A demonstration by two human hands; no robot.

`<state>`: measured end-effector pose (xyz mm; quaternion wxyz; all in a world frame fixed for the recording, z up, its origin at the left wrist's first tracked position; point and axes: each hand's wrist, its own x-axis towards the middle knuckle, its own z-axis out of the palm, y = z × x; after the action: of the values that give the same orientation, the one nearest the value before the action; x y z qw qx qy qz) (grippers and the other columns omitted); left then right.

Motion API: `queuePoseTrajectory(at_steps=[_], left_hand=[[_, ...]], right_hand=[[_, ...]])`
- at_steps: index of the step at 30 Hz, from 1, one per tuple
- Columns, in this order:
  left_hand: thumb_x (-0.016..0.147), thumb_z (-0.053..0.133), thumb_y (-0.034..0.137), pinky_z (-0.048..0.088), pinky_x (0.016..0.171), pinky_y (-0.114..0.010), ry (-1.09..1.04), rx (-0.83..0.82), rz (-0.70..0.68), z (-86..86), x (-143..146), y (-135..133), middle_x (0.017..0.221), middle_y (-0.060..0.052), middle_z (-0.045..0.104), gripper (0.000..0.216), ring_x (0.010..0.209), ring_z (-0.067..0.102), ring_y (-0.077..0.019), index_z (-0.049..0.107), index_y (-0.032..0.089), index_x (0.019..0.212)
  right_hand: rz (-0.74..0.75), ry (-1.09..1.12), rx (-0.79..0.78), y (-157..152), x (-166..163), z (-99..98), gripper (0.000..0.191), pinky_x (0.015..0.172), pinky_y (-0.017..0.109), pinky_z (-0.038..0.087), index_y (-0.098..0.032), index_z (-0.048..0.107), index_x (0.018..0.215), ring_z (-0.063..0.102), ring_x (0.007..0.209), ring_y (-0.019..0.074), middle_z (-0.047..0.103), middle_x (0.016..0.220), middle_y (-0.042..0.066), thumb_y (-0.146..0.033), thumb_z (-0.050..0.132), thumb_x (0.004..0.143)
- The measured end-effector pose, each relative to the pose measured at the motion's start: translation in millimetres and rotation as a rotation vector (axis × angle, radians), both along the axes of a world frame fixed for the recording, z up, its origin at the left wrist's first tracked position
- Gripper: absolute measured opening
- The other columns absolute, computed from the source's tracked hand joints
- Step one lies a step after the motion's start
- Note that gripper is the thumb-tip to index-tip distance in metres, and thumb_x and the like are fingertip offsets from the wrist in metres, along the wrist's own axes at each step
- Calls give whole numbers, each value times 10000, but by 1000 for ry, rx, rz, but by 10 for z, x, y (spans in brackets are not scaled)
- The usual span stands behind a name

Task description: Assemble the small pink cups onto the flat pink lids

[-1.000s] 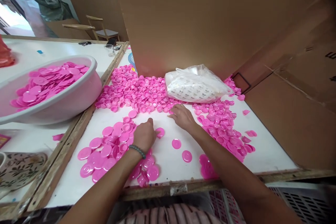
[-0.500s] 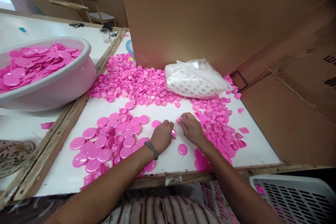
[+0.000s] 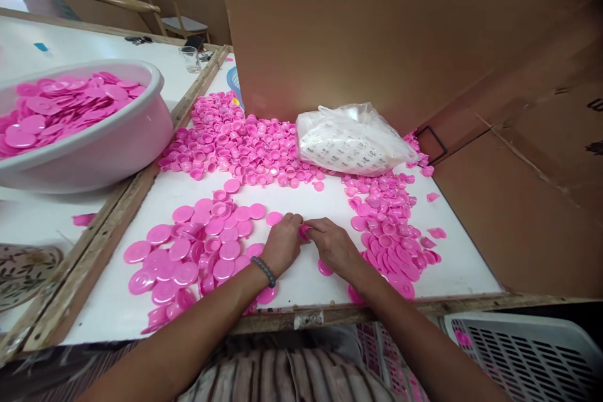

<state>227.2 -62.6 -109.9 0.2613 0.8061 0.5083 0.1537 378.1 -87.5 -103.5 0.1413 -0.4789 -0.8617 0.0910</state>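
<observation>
Over the middle of the white table, my left hand [image 3: 284, 240] and my right hand [image 3: 333, 247] meet, fingertips almost touching. Between them is a small pink plastic piece [image 3: 304, 232], pinched by both hands and partly hidden by the fingers. A pink disc [image 3: 325, 267] lies flat just below my right hand, partly covered by it. Left of my left hand spreads a loose group of pink discs and small cups [image 3: 229, 250]. Beyond my right wrist lies a pile of overlapping pink pieces [image 3: 387, 242].
A white plastic bag [image 3: 348, 141] with printed contents rests against a large cardboard sheet [image 3: 358, 31]. Behind the hands is a heap of small pink cups [image 3: 249, 144]. A tub [image 3: 94, 160] full of pink discs stands at left; a grey slotted basket [image 3: 541, 352] sits below the table edge.
My right hand has moved left and slightly down, bringing its fingertips to the pink piece at my left hand. My left hand has shifted slightly left.
</observation>
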Motion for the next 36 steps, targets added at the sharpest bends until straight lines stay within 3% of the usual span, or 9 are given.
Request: queuePoseTrajectory(at_steps=[4, 8, 13, 18, 21, 23, 26, 30, 36], left_hand=[[782, 458, 105, 386, 628, -257, -3, 8, 3, -20, -6, -2, 834, -36, 544, 94, 732, 509, -150, 497, 157, 849], [765, 434, 68, 383, 630, -261, 0, 3, -12, -12, -16, -4, 826, -36, 541, 124, 731, 505, -153, 487, 162, 826], [748, 507, 101, 397, 661, -255, -74, -6, -29, -8, -35, 1, 869, -35, 560, 162, 796, 531, -159, 491, 168, 895], [771, 525, 150, 385, 604, -234, -135, -30, -31, 13, -77, 38, 782, -7, 605, 160, 731, 563, -149, 505, 188, 925], [773, 513, 136, 374, 585, -225, -133, -72, -6, 78, -69, 97, 733, 14, 630, 189, 684, 579, -138, 519, 200, 950], [781, 517, 162, 376, 589, -226, -128, -97, -1, 125, -39, 155, 716, 16, 642, 153, 680, 588, -137, 538, 201, 928], [760, 573, 258, 391, 581, -228, -109, -188, 45, 170, 26, 272, 711, -7, 654, 111, 681, 600, -147, 568, 186, 844], [673, 655, 295, 416, 550, -228, -37, -377, 132, 182, 88, 432, 684, -32, 661, 192, 647, 612, -163, 582, 171, 800], [667, 667, 265, 451, 543, -206, -35, -608, 150, 193, 103, 514, 609, -36, 661, 178, 558, 625, -143, 579, 146, 766]], right_hand=[[74, -126, 27, -57, -54, -15, 301, 755, 349, 478, -141, 619, 973, 489, 878, 208, 598, 934, 102, -96, 339, 873], [51, -178, 139, -161, -93, -153, 359, 830, 370, 469, -66, 566, 1115, 480, 969, 232, 570, 1083, 153, -62, 300, 873], [-40, 64, 158, -163, -75, -239, 348, 856, 369, 473, -150, 591, 1107, 502, 998, 209, 585, 1127, 106, -77, 355, 862], [-325, 474, -85, 1, -60, -144, 228, 743, 309, 494, -226, 668, 887, 595, 840, 164, 671, 919, 20, -199, 445, 853], [-425, 542, -306, 105, -36, -113, 225, 619, 268, 482, -201, 658, 795, 600, 676, 147, 659, 727, -7, -275, 454, 851], [-425, 519, -357, 146, 4, -107, 250, 582, 253, 464, -190, 649, 775, 586, 640, 141, 638, 683, -10, -270, 428, 860], [-398, 472, -259, 149, 85, -88, 232, 638, 262, 459, -193, 647, 886, 581, 725, 145, 637, 796, 15, -219, 418, 862], [-209, 362, -161, 95, 153, -67, 261, 701, 278, 454, -223, 603, 1062, 551, 849, 163, 602, 934, 47, -226, 563, 804], [-185, 253, -139, 174, 145, -153, 118, 595, 239, 434, -241, 666, 884, 514, 745, 136, 560, 776, 10, -224, 611, 781]])
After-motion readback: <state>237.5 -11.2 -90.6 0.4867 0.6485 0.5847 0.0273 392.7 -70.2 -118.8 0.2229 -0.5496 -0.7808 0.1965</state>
